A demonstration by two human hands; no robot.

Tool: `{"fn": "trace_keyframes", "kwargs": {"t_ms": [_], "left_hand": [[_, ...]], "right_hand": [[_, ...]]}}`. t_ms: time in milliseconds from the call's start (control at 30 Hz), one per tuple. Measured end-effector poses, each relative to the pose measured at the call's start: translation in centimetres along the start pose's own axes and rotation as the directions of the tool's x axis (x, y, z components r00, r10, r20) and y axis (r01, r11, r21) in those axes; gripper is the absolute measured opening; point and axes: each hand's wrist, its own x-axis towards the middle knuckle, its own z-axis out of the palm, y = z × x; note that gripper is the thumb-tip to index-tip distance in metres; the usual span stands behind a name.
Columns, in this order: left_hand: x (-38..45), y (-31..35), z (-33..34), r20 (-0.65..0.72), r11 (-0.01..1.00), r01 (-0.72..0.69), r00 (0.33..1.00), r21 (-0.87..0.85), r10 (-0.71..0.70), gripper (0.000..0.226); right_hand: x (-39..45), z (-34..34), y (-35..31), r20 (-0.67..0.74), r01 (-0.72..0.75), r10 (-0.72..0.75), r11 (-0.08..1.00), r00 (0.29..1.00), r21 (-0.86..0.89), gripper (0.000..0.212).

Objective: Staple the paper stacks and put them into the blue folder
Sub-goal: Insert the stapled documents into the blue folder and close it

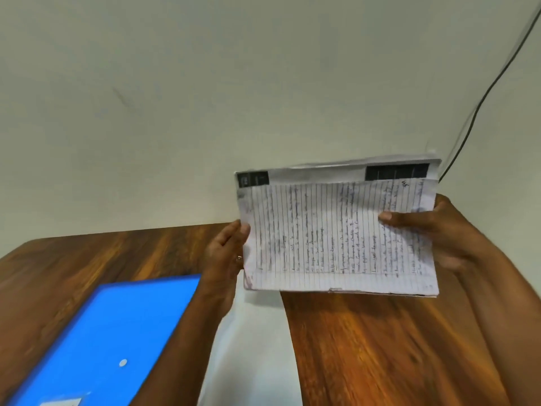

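A stack of lined, handwritten paper (pixel 322 235) is held upright in the air above the table, its long edge level. My left hand (pixel 225 253) holds its left edge, thumb on the front. Gripping the right edge is my right hand (pixel 439 227), with the thumb laid across the top sheet. The blue folder (pixel 111 335) lies flat on the table at the lower left, with a small white dot on its cover. No stapler is in view.
The wooden table (pixel 380 347) runs to a pale wall (pixel 205 98). A white sheet (pixel 257 347) lies on the table between my forearms. A dark cable (pixel 483 98) hangs down the wall at the upper right.
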Motion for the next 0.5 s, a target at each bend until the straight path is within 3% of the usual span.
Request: {"fn": "trace_keyframes", "kwargs": {"t_ms": [100,167,367,500], "left_hand": [[-0.4,0.0,0.2,0.190,0.991,0.112,0.974,0.072,-0.124,0.063],[-0.8,-0.6,0.8,0.222,0.972,0.208,0.948,0.110,-0.228,0.057],[-0.7,-1.9,1.9,0.126,0.970,0.220,0.964,0.108,-0.232,0.046],[-1.4,-3.2,3.8,0.036,0.970,0.144,0.987,0.197,-0.154,0.023]], "right_hand": [[-0.1,-0.5,0.7,0.061,-0.019,0.022,0.999,0.998,-0.050,0.044],[0.0,-0.6,1.1,0.063,-0.015,0.019,0.997,0.998,-0.071,0.045],[-0.6,-0.5,2.2,-0.089,0.064,-0.088,0.967,0.992,-0.246,0.042],[-2.0,-0.2,5.6,-0.271,0.047,-0.102,0.978,0.957,-0.204,0.040]]}}
